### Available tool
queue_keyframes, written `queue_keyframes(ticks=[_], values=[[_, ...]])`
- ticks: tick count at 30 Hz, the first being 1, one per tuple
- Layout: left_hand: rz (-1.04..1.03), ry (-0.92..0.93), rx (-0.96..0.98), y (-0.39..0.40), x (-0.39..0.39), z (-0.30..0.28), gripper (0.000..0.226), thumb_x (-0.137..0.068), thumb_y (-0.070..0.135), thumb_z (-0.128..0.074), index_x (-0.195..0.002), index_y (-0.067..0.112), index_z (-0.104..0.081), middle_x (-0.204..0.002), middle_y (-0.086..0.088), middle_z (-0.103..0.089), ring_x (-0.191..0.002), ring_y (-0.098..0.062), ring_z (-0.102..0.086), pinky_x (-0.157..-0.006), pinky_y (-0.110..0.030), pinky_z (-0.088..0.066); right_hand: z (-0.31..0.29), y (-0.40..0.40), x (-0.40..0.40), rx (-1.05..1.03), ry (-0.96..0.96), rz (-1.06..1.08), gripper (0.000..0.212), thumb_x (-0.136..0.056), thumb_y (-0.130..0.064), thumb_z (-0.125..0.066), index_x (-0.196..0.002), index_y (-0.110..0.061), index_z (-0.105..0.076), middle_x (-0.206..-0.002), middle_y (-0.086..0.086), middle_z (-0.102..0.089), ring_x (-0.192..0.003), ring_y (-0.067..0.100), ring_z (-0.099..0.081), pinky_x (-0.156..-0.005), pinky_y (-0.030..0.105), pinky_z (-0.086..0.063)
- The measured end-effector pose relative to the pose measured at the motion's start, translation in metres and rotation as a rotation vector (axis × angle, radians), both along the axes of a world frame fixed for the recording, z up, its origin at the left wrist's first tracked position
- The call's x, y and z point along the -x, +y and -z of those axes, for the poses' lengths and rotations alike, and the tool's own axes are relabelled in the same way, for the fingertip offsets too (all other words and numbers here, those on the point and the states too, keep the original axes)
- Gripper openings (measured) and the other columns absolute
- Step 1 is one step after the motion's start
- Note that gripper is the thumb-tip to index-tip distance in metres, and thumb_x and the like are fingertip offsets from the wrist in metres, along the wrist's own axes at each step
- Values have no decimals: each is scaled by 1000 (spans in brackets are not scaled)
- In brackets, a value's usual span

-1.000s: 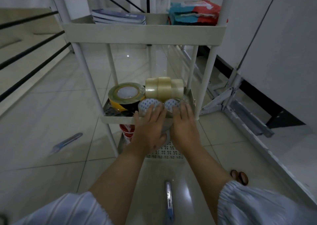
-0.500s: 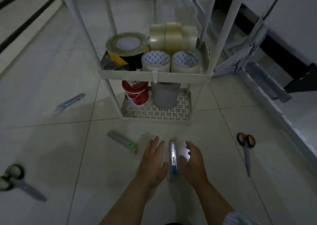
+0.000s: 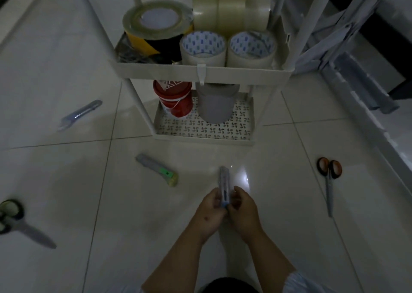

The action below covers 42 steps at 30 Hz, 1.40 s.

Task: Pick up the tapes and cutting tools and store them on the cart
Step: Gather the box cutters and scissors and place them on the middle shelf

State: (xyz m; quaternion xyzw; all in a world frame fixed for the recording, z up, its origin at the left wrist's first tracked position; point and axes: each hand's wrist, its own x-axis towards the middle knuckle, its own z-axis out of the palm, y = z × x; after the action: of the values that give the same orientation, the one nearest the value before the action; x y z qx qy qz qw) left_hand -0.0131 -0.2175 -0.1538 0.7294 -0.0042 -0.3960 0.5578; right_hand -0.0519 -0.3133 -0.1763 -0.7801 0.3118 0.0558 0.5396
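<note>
A blue utility knife (image 3: 223,181) points away from me just above the floor, gripped at its near end by my left hand (image 3: 210,210) and my right hand (image 3: 243,209). The white cart's middle shelf (image 3: 200,70) holds a yellow-black tape roll (image 3: 156,28), three clear rolls (image 3: 229,7) and two white rolls (image 3: 201,48) (image 3: 250,49). On the floor lie a grey-green cutter (image 3: 157,168), a second blue knife (image 3: 79,115), orange-handled scissors (image 3: 329,181) and green-handled scissors (image 3: 20,223).
The cart's bottom tray (image 3: 204,133) carries a red bucket (image 3: 174,97) and a grey container (image 3: 216,104). Folded metal frames (image 3: 356,76) and a white wall base run along the right. White floor tiles spread to the left.
My hands left the white tape rolls on the shelf, dropped to the floor, then closed on the blue knife from both sides. The camera tilted down.
</note>
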Motion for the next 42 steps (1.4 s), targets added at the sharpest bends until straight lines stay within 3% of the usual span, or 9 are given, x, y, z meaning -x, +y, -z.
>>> queue_keyframes(ticks=[4, 9, 13, 18, 21, 24, 28, 33, 42], values=[[-42, -18, 30, 6, 0, -12, 28, -82, -8, -51, -97, 13, -62, -89, 0, -69, -76, -4, -66, -59, -12, -49, -10, 0, -5, -31, -55, -51, 20, -71, -5, -57, -90, -3, -59, -85, 17, -68, -72, 23, -64, -58, 34, -52], [-66, -126, 125, 16, -15, -62, 42, -69, 0, -55, -110, 7, -60, -92, -12, -66, -70, -3, -65, -55, -12, -48, -75, 3, -14, -63, -177, -167, 46, -79, 13, -54, -103, -26, -61, -93, 1, -63, -73, -6, -63, -61, 10, -49], [-96, -261, 92, 32, -29, -148, 74, -60, 11, -46, -133, 15, -44, -125, -10, -42, -94, -9, -53, -60, -4, -45, -154, 6, -31, -77, -269, -186, 53, -84, 5, -58, -120, -34, -49, -112, 10, -55, -81, -8, -58, -65, 6, -46], [-25, -484, 220, 47, -54, -277, 60, -81, -6, -49, -120, 39, -43, -119, 8, -46, -91, 15, -52, -67, -3, -44, -290, 9, -55, -119, -416, -244, 55, -88, -2, -56, -116, -48, -45, -110, -2, -56, -88, 13, -61, -63, 19, -53], [-8, -596, 244, 47, -74, -344, 58, -72, 10, -48, -116, 47, -42, -118, 6, -49, -100, 2, -55, -79, -9, -47, -358, 6, -68, -112, -466, -245, 58, -87, -3, -57, -132, -36, -40, -107, 1, -60, -84, 9, -62, -64, 25, -56], [22, -685, 238, 45, -92, -402, 62, -72, 12, -47, -126, 41, -39, -115, 11, -48, -102, -6, -55, -87, -19, -50, -420, 3, -80, -11, -565, -238, 60, -85, -3, -60, -125, -45, -41, -103, -4, -62, -84, 6, -61, -67, 29, -58], [30, -790, 255, 34, -122, -460, 52, -87, 5, -51, -133, 26, -42, -117, 13, -52, -101, -4, -57, -78, -6, -47, -484, -1, -107, 229, -626, -234, 54, -86, -9, -60, -130, -35, -42, -103, -7, -56, -82, 6, -61, -70, 25, -57], [-15, -464, 310, 10, -161, -502, 41, -88, -2, -43, -117, 25, -56, -92, 4, -63, -79, -6, -60, -59, -12, -50, -521, -7, -148, 265, -532, -165, 36, -87, -7, -56, -112, -28, -40, -89, -14, -51, -79, 3, -55, -68, 20, -48], [2, -363, 180, -17, -198, -509, 38, -84, -3, -39, -72, 25, -63, -81, -4, -62, -77, -17, -58, -70, -28, -46, -516, 0, -198, 513, -286, -207, 42, -85, -8, -57, -125, -12, -46, -133, 9, -40, -116, 26, -48, -97, 31, -42]])
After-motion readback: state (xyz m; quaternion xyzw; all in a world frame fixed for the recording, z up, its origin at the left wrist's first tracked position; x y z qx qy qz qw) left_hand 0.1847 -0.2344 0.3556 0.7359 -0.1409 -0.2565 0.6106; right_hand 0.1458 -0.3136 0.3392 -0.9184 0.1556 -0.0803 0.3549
